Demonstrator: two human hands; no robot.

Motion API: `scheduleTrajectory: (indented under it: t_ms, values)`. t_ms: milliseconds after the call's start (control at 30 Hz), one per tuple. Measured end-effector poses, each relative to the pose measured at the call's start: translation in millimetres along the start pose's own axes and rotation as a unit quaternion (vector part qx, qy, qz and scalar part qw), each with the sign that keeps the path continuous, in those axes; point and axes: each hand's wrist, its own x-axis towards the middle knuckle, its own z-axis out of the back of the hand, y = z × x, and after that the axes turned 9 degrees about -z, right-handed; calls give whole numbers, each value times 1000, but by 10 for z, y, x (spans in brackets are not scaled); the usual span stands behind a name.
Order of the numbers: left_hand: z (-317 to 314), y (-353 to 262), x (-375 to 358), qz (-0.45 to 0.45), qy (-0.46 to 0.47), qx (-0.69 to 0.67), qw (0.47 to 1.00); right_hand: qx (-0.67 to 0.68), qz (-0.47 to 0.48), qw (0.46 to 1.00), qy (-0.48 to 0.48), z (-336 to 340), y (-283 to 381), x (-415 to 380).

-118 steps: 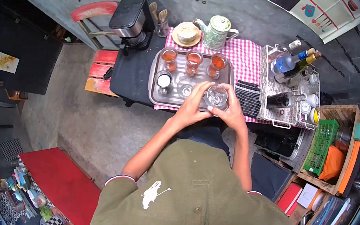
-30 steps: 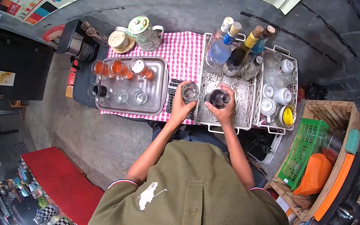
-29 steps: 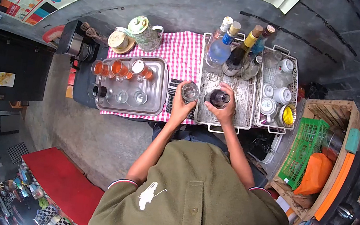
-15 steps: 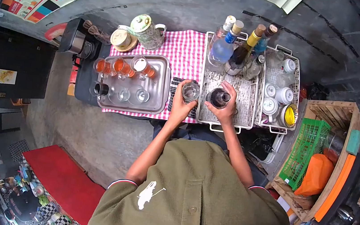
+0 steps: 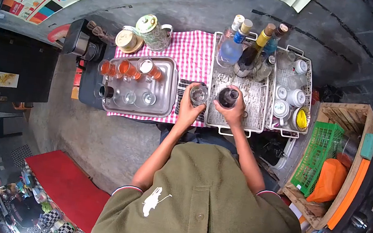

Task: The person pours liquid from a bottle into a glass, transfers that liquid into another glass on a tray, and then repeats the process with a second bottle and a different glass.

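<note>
My left hand (image 5: 189, 109) is wrapped around a clear drinking glass (image 5: 199, 94), seen from above over a dark checked cloth (image 5: 183, 88). Just to its right, my right hand (image 5: 235, 112) grips a dark bottle (image 5: 227, 98) by its body, its open mouth facing up toward me. Glass and bottle are close but apart. Below the bottle lies a white wire-edged tray (image 5: 254, 120). Left of my hands, a metal tray (image 5: 163, 105) carries glass mugs of reddish-orange drink (image 5: 126, 68), clear glasses (image 5: 147, 98) and one glass with something dark (image 5: 105, 91).
Several corked bottles (image 5: 248, 59) stand at the white tray's back. A second rack (image 5: 310, 76) holds white-lidded jars (image 5: 282, 109) and a yellow coil (image 5: 301, 119). A floral pitcher (image 5: 158, 38) stands behind the metal tray. A wooden crate (image 5: 318, 221) is at right, a red bench (image 5: 67, 181) at lower left.
The bottle in my right hand has tipped slightly, its mouth now farther toward the back. My left hand keeps its hold on the glass, nearly still.
</note>
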Motion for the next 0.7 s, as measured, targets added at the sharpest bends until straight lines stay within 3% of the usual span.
scheduleTrajectory:
  t_ms: [233, 600, 700]
  values:
    - [26, -12, -38, -11, 3, -30, 999, 12, 16, 999, -28, 52, 74, 171]
    - [16, -191, 46, -6, -3, -51, 999, 99, 44, 992, 61, 370, 494, 339]
    - [-12, -195, 71, -10, 3, -54, 998, 154, -25, 986, 66, 440, 658, 307]
